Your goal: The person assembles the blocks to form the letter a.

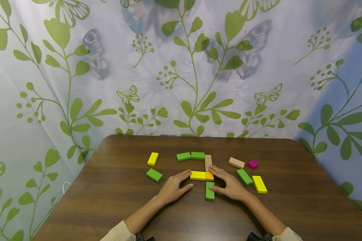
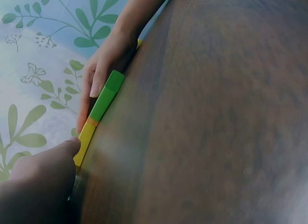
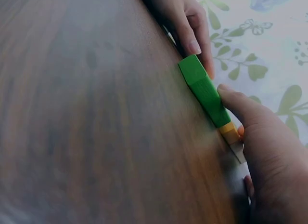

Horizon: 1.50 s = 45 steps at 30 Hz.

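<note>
My left hand lies on the table with its fingertips at the left end of a yellow block. Joined to that block's right end is a small orange block. A plain wooden block runs back from it. My right hand touches around the orange and wooden blocks with nearly straight fingers, its thumb on the right edge of a green block just in front. Two green blocks, one slightly angled and one straight, reach the wooden block's far end. The right wrist view shows the green block beside the right thumb.
On the left lie a loose yellow block and a green block. To the right are a wooden block, a magenta block, a green block and a yellow block. A patterned curtain hangs behind the brown table.
</note>
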### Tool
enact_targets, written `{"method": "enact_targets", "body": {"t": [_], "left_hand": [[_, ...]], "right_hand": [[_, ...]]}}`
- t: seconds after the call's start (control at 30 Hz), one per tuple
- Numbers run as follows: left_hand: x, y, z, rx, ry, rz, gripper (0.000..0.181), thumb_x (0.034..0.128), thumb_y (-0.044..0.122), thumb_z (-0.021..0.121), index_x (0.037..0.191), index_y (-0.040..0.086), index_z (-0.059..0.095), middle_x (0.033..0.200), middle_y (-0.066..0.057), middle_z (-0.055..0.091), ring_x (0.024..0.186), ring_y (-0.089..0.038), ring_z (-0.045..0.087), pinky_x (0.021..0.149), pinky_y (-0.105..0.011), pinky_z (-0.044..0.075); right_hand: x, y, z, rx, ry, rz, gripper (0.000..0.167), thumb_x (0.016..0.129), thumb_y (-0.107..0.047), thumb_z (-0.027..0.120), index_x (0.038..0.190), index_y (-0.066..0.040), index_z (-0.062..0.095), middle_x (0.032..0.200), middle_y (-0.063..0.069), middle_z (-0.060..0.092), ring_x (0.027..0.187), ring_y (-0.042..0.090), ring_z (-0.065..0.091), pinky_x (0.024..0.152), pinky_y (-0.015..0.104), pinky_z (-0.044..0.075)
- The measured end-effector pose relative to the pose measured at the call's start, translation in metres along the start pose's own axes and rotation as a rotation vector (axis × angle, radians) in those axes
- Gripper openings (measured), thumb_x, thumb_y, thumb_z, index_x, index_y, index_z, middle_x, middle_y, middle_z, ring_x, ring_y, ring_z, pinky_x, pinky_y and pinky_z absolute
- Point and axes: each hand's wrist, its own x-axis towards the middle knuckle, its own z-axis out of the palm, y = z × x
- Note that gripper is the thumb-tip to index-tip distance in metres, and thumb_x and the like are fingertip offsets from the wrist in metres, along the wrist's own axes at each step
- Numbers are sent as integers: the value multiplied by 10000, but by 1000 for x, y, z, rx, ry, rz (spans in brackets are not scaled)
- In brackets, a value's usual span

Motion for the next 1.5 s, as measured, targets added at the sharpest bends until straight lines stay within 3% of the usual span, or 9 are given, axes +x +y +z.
{"method": "enact_targets", "body": {"t": [0.73,1.5], "left_hand": [[0,1,-1,-16,3,-6,508,922,370,555,1347,100,492,1376,-48,461,1224,-219,456,978,-402,390],[-1,2,0,-12,6,-8,499,927,369,546,1343,98,496,1375,-49,463,1233,-192,447,972,-396,398]], "right_hand": [[3,3,-3,57,-4,-28,604,870,-379,627,1384,-119,447,1451,65,353,1318,355,289,984,606,272],[6,6,-2,15,8,-41,627,872,-388,623,1400,-116,420,1462,78,334,1330,310,284,971,584,308]]}}
